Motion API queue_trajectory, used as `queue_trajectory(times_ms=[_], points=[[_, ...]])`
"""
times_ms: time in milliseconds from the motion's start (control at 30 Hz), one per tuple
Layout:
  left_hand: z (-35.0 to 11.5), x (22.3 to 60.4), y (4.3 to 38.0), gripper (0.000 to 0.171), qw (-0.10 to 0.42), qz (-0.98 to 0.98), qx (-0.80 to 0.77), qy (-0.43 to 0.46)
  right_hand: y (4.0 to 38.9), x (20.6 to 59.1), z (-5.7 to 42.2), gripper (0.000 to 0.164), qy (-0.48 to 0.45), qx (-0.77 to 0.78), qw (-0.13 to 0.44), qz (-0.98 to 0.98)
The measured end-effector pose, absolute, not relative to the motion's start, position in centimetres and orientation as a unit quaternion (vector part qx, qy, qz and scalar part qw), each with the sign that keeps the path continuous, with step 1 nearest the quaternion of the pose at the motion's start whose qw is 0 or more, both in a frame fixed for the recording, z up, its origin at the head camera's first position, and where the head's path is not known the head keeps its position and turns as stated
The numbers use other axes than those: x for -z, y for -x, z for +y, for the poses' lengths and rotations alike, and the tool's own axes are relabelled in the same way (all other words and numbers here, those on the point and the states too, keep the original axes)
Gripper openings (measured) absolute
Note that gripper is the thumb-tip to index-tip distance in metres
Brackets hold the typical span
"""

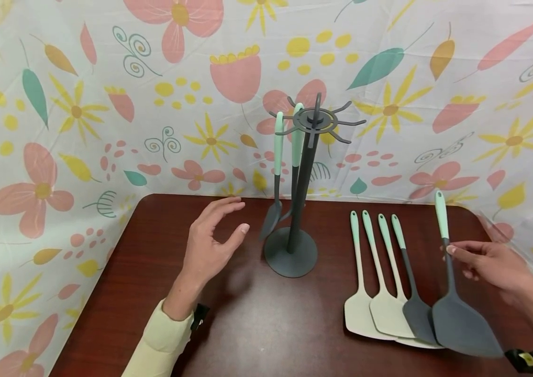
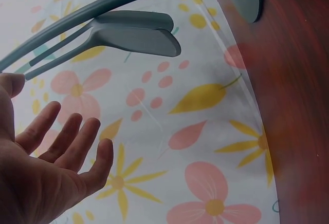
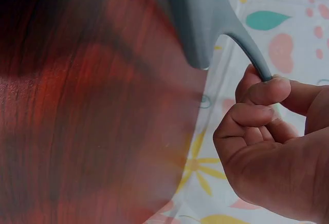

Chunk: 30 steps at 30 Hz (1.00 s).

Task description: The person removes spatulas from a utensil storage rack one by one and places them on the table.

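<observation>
My right hand (image 1: 495,264) pinches a grey spatula (image 1: 464,322) with a mint-green handle by its shaft, at the table's right side. In the right wrist view, thumb and fingers close round the grey shaft (image 3: 252,52). My left hand (image 1: 210,243) is raised left of the dark utensil stand (image 1: 300,193), fingers apart and gently curved, holding nothing. Two grey utensils (image 1: 273,212) with mint-green handles hang on the stand's left side. In the left wrist view their grey heads (image 2: 136,39) appear beyond the fingers of the left hand (image 2: 61,167).
Several mint-handled spatulas lie side by side between the stand and my right hand: white ones, such as the leftmost white spatula (image 1: 359,314), and a grey spatula (image 1: 419,317). The brown table (image 1: 257,324) meets a flower-patterned cloth (image 1: 153,125) at its back edge.
</observation>
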<state>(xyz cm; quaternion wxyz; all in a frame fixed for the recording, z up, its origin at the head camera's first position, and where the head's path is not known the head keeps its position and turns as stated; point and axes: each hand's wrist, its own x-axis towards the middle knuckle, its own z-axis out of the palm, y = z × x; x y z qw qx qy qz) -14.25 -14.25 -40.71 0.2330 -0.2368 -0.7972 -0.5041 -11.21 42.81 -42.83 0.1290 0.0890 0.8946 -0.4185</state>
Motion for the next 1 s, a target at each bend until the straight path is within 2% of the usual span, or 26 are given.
queue_trajectory(times_ms=[233,367,567,800,1000], points=[[-14.4,40.9,14.2,0.039,0.231,-0.800,0.503,0.233,11.7,44.1,42.9,0.050,-0.067,0.421,0.170,0.888],[-14.4,41.0,14.2,0.038,0.228,-0.801,0.502,0.232,12.0,45.0,42.6,0.051,-0.064,0.413,0.173,0.892],[-14.4,41.1,14.2,0.039,0.226,-0.802,0.502,0.231,12.2,45.9,42.5,0.042,-0.056,0.384,0.175,0.905],[-14.5,41.2,14.1,0.039,0.220,-0.804,0.503,0.228,12.3,46.5,42.5,0.046,-0.063,0.374,0.197,0.904],[-14.5,41.4,14.2,0.038,0.218,-0.805,0.501,0.229,12.3,46.6,42.1,0.043,-0.060,0.344,0.188,0.918]])
